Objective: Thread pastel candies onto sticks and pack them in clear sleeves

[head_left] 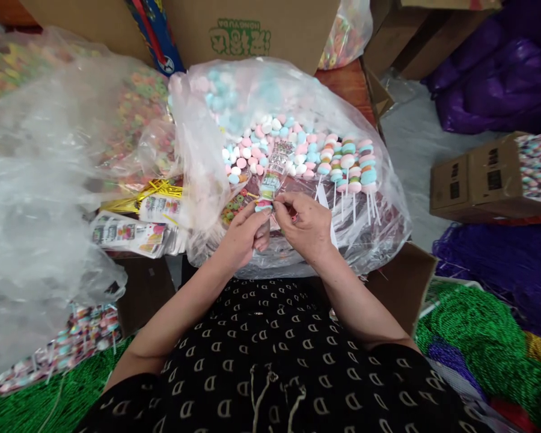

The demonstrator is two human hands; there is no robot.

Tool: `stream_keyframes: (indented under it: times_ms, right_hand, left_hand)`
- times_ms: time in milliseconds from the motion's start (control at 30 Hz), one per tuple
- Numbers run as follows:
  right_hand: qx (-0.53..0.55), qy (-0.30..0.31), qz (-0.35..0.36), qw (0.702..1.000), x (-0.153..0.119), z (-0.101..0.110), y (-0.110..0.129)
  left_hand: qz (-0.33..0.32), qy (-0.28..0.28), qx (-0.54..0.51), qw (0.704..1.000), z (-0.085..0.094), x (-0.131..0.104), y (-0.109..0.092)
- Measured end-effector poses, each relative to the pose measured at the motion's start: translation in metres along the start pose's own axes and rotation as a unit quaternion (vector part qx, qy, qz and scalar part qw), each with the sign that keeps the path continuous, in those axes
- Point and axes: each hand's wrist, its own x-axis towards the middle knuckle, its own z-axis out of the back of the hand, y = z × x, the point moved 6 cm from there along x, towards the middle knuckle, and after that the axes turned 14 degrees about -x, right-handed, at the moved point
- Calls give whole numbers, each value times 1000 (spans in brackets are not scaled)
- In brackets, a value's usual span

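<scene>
A candy skewer in a printed clear wrapper [273,180] points away from me over the loose candies. My left hand [247,234] is closed around its near end, where pink and blue candy shows. Thumb and fingertips of my right hand [304,225] pinch together beside that same end; what lies between them is too small to make out. Pink, white and blue candies [252,153] are piled just beyond the hands on a large clear plastic bag [293,252]. Several unwrapped candy skewers [349,165] on white sticks lie to the right. Colourful candy rings [238,204] sit left of the wrapper.
Gold twist ties [155,191] and stacked printed wrappers [128,233] lie at left, near a big plastic bag of candy rings [135,114]. A cardboard box [261,30] stands behind. On the right are a box of wrapped candies [473,174] and green stringy material [473,337].
</scene>
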Motion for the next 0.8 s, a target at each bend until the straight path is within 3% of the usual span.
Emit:
stream_keyframes:
  times_ms: [233,467,567,667,800]
  right_hand:
    - [52,46,-81,994,-3,-7,-6]
    - [38,21,-135,990,-8,-12,-9]
    - [97,72,-207,971,-11,-21,-16]
    - [184,146,-274,933,-18,-27,-21]
    - [207,188,-268,922,-18,-21,-20]
  left_hand:
    - [-19,-10,13,1000,2,2,2]
    - [-67,-25,40,997,4,5,4]
    - [-82,-36,53,995,11,7,6]
    - [-126,-43,113,985,20,9,6]
    - [-190,-45,195,961,27,10,4]
